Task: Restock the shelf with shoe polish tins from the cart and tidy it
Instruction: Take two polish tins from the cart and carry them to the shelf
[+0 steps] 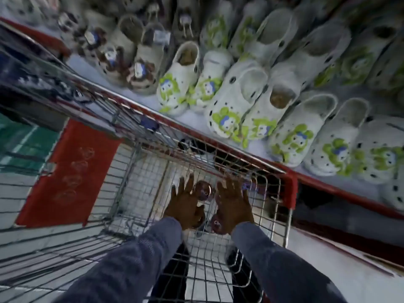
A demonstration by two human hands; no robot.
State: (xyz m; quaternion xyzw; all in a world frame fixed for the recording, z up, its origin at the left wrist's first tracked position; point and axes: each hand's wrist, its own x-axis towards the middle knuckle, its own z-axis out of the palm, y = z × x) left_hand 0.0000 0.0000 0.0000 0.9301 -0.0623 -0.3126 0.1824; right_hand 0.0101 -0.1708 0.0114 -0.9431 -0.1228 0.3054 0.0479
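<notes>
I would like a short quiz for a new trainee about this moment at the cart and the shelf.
1. True or false: both hands are inside the wire cart.
2. What fills the shelf above the cart? A) white clogs with green decorations B) folded shirts C) bottles
3. Fill in: the sleeves are ____ in colour.

Key
1. True: the left hand and the right hand reach down, fingers spread, over round dark tins.
2. A: the clogs stand in rows.
3. Blue.

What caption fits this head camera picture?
Both hands, left and right, reach into the wire cart for shoe polish tins beside shelved clogs.
</notes>
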